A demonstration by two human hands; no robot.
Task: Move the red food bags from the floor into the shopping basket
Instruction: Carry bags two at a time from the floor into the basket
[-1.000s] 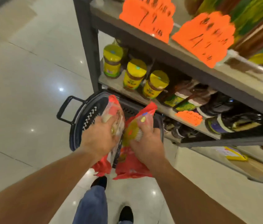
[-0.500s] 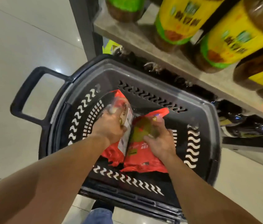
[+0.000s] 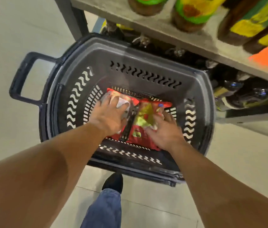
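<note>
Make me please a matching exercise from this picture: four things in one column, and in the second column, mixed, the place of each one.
Things:
1. left hand
2. right hand
3. basket handle
4. black shoe

Places:
A. on the floor tiles, below the shopping basket's near rim
B. on the red bag with the yellow-green print
C. sticking out from the basket's left end
D. on the red bag with the white patch

Right pairs: 1-D, 2-B, 3-C, 4-A

Pale tiled floor (image 3: 14, 30) under dark shopping basket (image 3: 146, 51), 2 red food bags (image 3: 148, 122) inside
</note>
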